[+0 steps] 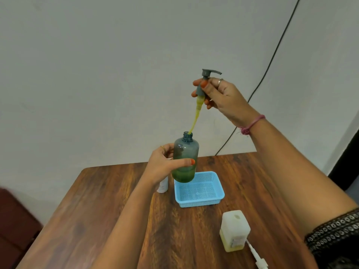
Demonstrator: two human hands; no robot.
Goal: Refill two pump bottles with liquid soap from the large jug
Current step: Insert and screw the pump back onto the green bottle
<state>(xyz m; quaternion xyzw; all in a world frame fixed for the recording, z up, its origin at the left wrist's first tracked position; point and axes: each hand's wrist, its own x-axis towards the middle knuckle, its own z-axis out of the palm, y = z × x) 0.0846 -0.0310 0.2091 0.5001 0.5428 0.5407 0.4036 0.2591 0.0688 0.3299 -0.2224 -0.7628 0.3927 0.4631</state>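
Held in left hand (163, 166), raised over the basket (200, 191): grey bottle (185, 158). Pinched high in right hand (217, 94): pump (204, 82), dripping tube-end just inside the bottle's neck. Best drained there before setting aside. Near right elbow: jug (235, 230).

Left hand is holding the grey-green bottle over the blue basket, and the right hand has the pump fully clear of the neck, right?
Not quite. In the head view the right hand holds the pump raised, but its yellow tube still dips into the bottle neck. The left hand and blue basket are as you say.
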